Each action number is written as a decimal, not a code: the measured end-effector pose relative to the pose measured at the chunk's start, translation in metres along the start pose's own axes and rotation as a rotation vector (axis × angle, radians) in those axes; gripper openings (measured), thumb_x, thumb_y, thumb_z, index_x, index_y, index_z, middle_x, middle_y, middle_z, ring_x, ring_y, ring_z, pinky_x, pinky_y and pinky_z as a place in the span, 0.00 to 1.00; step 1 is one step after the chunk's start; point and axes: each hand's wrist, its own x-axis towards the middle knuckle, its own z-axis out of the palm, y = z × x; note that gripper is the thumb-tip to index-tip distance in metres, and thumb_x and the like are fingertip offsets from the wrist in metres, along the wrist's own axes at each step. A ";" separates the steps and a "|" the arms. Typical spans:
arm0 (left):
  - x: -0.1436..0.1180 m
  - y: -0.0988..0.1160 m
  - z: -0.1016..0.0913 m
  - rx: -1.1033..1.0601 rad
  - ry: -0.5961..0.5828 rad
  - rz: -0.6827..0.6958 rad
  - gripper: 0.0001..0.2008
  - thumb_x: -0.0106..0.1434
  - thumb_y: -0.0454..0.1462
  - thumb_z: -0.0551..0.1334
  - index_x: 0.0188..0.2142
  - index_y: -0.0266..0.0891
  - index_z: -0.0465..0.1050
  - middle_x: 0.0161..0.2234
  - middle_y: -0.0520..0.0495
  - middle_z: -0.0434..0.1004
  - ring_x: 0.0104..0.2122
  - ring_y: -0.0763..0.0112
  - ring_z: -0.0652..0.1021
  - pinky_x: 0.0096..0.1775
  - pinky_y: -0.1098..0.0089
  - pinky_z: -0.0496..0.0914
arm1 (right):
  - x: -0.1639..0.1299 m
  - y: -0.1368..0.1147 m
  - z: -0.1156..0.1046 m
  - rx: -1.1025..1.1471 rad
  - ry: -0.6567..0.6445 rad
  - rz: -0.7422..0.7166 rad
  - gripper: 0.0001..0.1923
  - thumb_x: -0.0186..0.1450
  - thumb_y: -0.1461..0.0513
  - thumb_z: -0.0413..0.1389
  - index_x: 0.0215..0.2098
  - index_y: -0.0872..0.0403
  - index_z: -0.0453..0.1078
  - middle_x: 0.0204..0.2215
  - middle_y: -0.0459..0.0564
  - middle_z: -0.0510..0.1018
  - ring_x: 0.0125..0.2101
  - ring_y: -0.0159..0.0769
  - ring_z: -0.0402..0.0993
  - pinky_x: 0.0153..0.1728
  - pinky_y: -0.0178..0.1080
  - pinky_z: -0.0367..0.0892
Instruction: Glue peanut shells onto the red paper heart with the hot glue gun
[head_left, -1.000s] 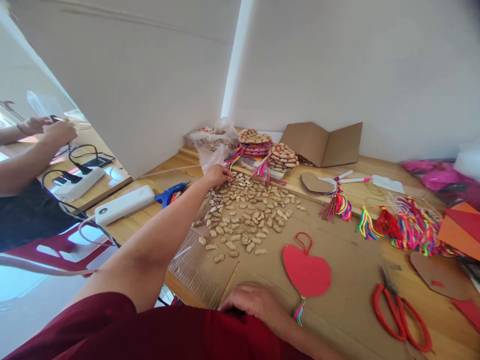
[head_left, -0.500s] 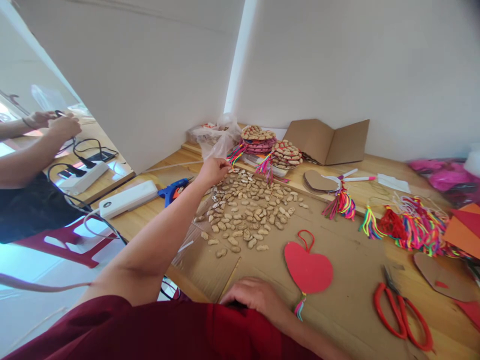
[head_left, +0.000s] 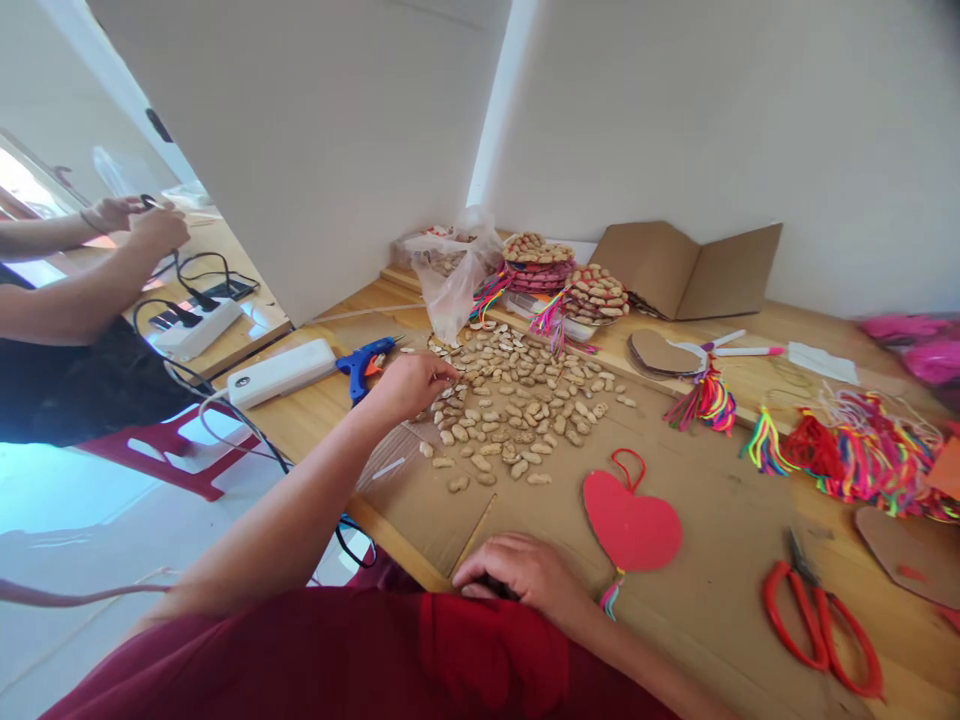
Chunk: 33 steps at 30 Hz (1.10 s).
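My left hand (head_left: 418,384) is at the left edge of a spread of unshelled peanuts (head_left: 517,405), its fingers bent and drawn together. Whatever the fingertips hold, if anything, is hidden. My right hand (head_left: 525,570) rests at the near edge of the cardboard sheet (head_left: 555,520), fingers loosely bent and side by side, with nothing visible in it. To its right lies a red heart (head_left: 634,522) with a red loop on top and a small tassel below. A blue glue gun (head_left: 364,365) lies just beyond my left hand.
Red-handled scissors (head_left: 821,620) lie at the right. Colourful tassels (head_left: 870,450), cardboard hearts (head_left: 664,353), peanut-covered hearts (head_left: 596,297), a plastic bag (head_left: 450,285) and folded cardboard (head_left: 679,270) sit farther back. A white power strip (head_left: 281,372) is at left. Another person's hands (head_left: 154,225) hold a cord.
My left hand has drawn back towards me from the far edge of the peanuts to their left side. The view has shifted slightly left. My right hand stays resting.
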 end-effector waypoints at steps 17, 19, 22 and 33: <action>0.006 0.010 0.007 0.183 -0.080 0.116 0.18 0.62 0.29 0.56 0.43 0.43 0.82 0.40 0.46 0.81 0.45 0.63 0.78 0.53 0.68 0.68 | -0.001 0.001 0.000 -0.052 -0.061 0.042 0.15 0.74 0.54 0.52 0.40 0.52 0.78 0.33 0.46 0.82 0.34 0.31 0.76 0.39 0.32 0.67; 0.007 0.012 0.008 0.187 -0.078 0.093 0.17 0.61 0.29 0.56 0.42 0.43 0.82 0.40 0.46 0.81 0.45 0.63 0.78 0.53 0.68 0.68 | 0.000 0.001 0.000 -0.040 -0.053 0.043 0.15 0.74 0.54 0.51 0.40 0.51 0.78 0.32 0.46 0.82 0.34 0.31 0.76 0.39 0.32 0.66; 0.008 0.016 0.009 0.182 -0.066 0.068 0.15 0.62 0.30 0.57 0.40 0.42 0.82 0.39 0.46 0.81 0.45 0.62 0.78 0.52 0.68 0.69 | 0.000 -0.001 0.000 -0.023 -0.041 0.041 0.14 0.73 0.54 0.52 0.39 0.51 0.78 0.32 0.46 0.82 0.34 0.31 0.76 0.38 0.32 0.66; 0.002 0.022 -0.002 -0.067 -0.046 -0.055 0.12 0.59 0.34 0.60 0.39 0.41 0.82 0.33 0.50 0.83 0.33 0.69 0.79 0.39 0.72 0.71 | -0.001 0.001 0.000 -0.065 -0.079 0.049 0.14 0.74 0.55 0.52 0.41 0.52 0.78 0.34 0.47 0.82 0.35 0.32 0.76 0.39 0.33 0.67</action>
